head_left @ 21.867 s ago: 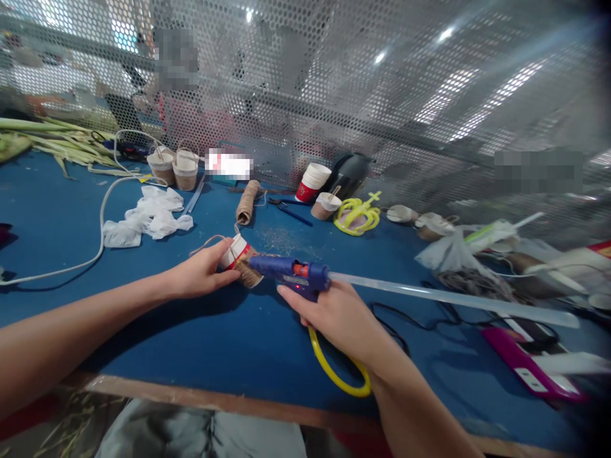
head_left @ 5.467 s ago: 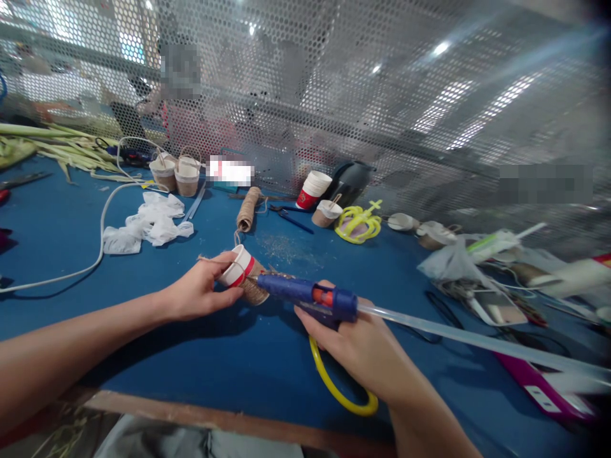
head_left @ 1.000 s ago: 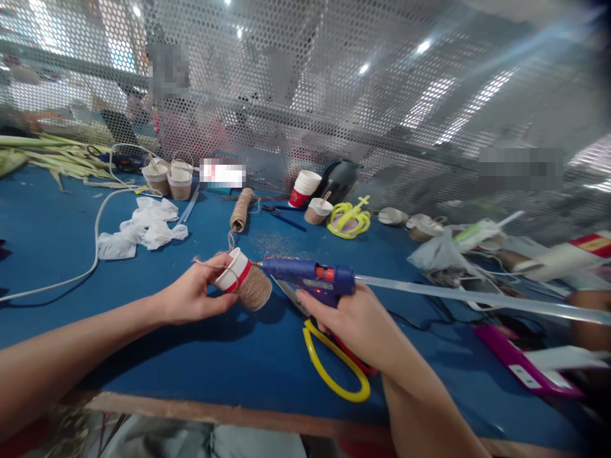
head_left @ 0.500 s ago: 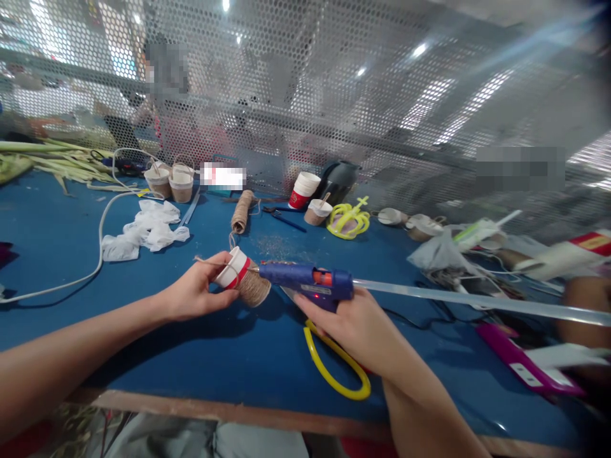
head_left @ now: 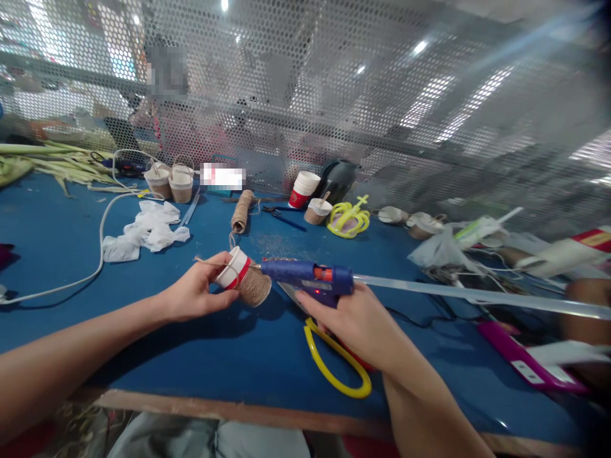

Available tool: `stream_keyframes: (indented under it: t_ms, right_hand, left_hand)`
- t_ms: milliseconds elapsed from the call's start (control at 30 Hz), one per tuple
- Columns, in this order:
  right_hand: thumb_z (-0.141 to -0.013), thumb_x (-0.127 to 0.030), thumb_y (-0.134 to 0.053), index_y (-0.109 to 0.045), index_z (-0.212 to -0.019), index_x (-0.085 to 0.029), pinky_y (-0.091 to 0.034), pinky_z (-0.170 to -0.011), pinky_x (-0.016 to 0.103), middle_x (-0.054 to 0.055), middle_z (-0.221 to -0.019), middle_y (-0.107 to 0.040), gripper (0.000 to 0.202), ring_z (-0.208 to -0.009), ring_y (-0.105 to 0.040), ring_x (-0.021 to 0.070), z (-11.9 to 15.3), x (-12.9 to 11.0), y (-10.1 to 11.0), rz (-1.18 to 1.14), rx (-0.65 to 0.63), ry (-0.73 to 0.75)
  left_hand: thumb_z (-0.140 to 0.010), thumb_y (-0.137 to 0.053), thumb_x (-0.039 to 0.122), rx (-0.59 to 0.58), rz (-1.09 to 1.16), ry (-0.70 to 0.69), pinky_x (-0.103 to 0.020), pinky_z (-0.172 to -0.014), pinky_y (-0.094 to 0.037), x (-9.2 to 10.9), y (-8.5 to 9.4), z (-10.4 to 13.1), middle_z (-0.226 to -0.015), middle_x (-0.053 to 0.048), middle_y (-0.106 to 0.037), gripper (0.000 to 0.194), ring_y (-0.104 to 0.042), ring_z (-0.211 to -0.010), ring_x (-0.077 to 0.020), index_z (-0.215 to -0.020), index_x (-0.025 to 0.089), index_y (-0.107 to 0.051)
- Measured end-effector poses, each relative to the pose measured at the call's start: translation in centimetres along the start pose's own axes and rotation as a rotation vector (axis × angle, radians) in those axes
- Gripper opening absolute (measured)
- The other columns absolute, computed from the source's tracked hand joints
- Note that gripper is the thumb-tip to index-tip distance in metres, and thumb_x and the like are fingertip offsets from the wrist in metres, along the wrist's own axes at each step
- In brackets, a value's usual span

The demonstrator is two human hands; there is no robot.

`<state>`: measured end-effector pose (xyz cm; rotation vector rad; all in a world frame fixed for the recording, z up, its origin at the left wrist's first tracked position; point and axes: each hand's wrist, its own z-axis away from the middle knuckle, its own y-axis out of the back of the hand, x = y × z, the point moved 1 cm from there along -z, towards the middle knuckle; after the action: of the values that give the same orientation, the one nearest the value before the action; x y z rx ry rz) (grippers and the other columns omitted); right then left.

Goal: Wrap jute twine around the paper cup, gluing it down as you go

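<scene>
A paper cup (head_left: 255, 287), tilted on its side, has brown twine wound round its lower part and a red band below its white rim. My left hand (head_left: 198, 289) grips it by the rim end, and a loose strand of twine sticks out there. My right hand (head_left: 351, 321) is closed round a blue hot glue gun (head_left: 305, 277) with a lit red light. Its nozzle is at the twine by the red band. A long clear glue stick (head_left: 468, 294) runs out of its back. Yellow-handled scissors (head_left: 360, 385) lie below my right hand, partly hidden.
On the blue table (head_left: 191, 369), a twine roll (head_left: 242, 213), pliers (head_left: 289, 219), stacked cups (head_left: 304, 189) and a yellow crown-shaped piece (head_left: 348, 219) stand behind. White crumpled plastic (head_left: 147, 232) and a white cable (head_left: 102, 235) lie left. Plastic bags (head_left: 439, 253) and a purple object (head_left: 529, 362) lie right.
The glue gun has shifted very slightly right, its nozzle a little further along the cup's edge. My left hand and the cup stay in place.
</scene>
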<state>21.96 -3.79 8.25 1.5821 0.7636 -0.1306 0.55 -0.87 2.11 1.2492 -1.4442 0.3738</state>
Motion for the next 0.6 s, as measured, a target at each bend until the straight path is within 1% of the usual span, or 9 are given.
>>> stream_keyframes:
  t_ms: [100,200,267,333,367,400,433,500,600]
  right_hand:
    - [-0.076,-0.031,-0.05,-0.048,-0.048,-0.018,-0.04,-0.046,0.023,-0.002,-0.043,-0.052,0.03,-0.04,-0.049,0.0102,-0.3,0.3,0.3,-0.09,-0.025,-0.132]
    - [-0.075,-0.035,-0.052,-0.047,-0.044,-0.017,-0.041,-0.048,0.022,-0.003,-0.037,-0.046,0.036,-0.039,-0.046,0.0089,-0.9,1.1,0.5,-0.283,-0.106,-0.226]
    - [-0.073,-0.033,-0.055,-0.054,-0.054,-0.016,-0.041,-0.048,0.023,-0.004,-0.039,-0.047,0.026,-0.04,-0.045,0.0083,-1.7,2.0,0.6,-0.428,-0.11,-0.238]
    - [-0.072,-0.031,-0.057,-0.057,-0.068,-0.015,-0.04,-0.045,0.022,-0.004,-0.045,-0.05,0.017,-0.041,-0.045,0.008,-3.1,3.4,0.6,-0.534,-0.045,-0.288]
    - [-0.071,-0.03,-0.059,-0.056,-0.068,-0.015,-0.04,-0.046,0.021,-0.003,-0.05,-0.053,0.016,-0.045,-0.048,0.0082,-3.9,4.2,0.5,-0.555,0.008,-0.32]
    - [-0.07,-0.029,-0.06,-0.055,-0.066,-0.015,-0.041,-0.048,0.021,-0.001,-0.055,-0.056,0.016,-0.048,-0.05,0.0081,-4.7,5.1,0.3,-0.527,0.078,-0.373]
    - [-0.07,-0.029,-0.061,-0.054,-0.064,-0.015,-0.04,-0.047,0.02,-0.001,-0.056,-0.056,0.016,-0.048,-0.049,0.0075,-5.6,6.0,0.1,-0.494,0.106,-0.401]
    - [-0.072,-0.03,-0.06,-0.052,-0.057,-0.015,-0.037,-0.042,0.02,-0.001,-0.048,-0.051,0.023,-0.041,-0.045,0.0069,-7.2,7.6,-0.6,-0.443,0.112,-0.453]
    - [-0.076,-0.035,-0.055,-0.046,-0.051,-0.016,-0.036,-0.039,0.023,-0.001,-0.041,-0.047,0.032,-0.036,-0.044,0.0079,-8.8,9.7,-2.0,-0.353,0.105,-0.519]
  left_hand:
    - [-0.073,-0.051,0.016,0.003,-0.026,-0.031,-0.026,-0.08,-0.042,0.3,0.0,0.0,-0.092,-0.008,-0.055,0.01,-0.053,-0.086,-0.0161,-0.081,0.012,-0.054]
    - [-0.072,-0.052,0.016,0.005,-0.092,-0.036,-0.025,-0.078,-0.043,0.4,0.1,0.1,-0.089,-0.007,-0.055,0.01,-0.053,-0.083,-0.0154,-0.081,0.012,-0.054]
    - [-0.073,-0.052,0.018,0.005,-0.131,-0.018,-0.025,-0.077,-0.043,0.3,0.1,0.1,-0.087,-0.006,-0.055,0.01,-0.054,-0.08,-0.0152,-0.081,0.013,-0.054]
    - [-0.073,-0.053,0.018,0.005,-0.142,-0.004,-0.025,-0.077,-0.043,0.1,0.0,0.1,-0.087,-0.005,-0.055,0.012,-0.054,-0.079,-0.0146,-0.084,0.013,-0.053]
    - [-0.073,-0.053,0.018,0.006,-0.129,-0.004,-0.025,-0.077,-0.043,0.0,-0.1,0.1,-0.087,-0.005,-0.055,0.014,-0.055,-0.078,-0.0141,-0.086,0.013,-0.053]
    - [-0.073,-0.053,0.017,0.008,-0.108,-0.005,-0.024,-0.075,-0.044,-0.1,-0.1,0.1,-0.088,-0.005,-0.055,0.017,-0.055,-0.076,-0.0136,-0.089,0.013,-0.052]
    - [-0.073,-0.053,0.017,0.012,-0.092,0.0,-0.024,-0.074,-0.044,-0.1,-0.2,0.1,-0.088,-0.006,-0.055,0.019,-0.055,-0.077,-0.0137,-0.091,0.012,-0.051]
    - [-0.072,-0.053,0.015,0.007,-0.07,0.012,-0.024,-0.073,-0.045,0.0,-0.3,0.1,-0.087,-0.006,-0.055,0.021,-0.054,-0.078,-0.0145,-0.092,0.011,-0.051]
    - [-0.072,-0.052,0.015,-0.009,-0.05,0.012,-0.023,-0.071,-0.045,0.3,-0.4,0.0,-0.088,-0.006,-0.056,0.02,-0.055,-0.078,-0.0144,-0.092,0.011,-0.052]
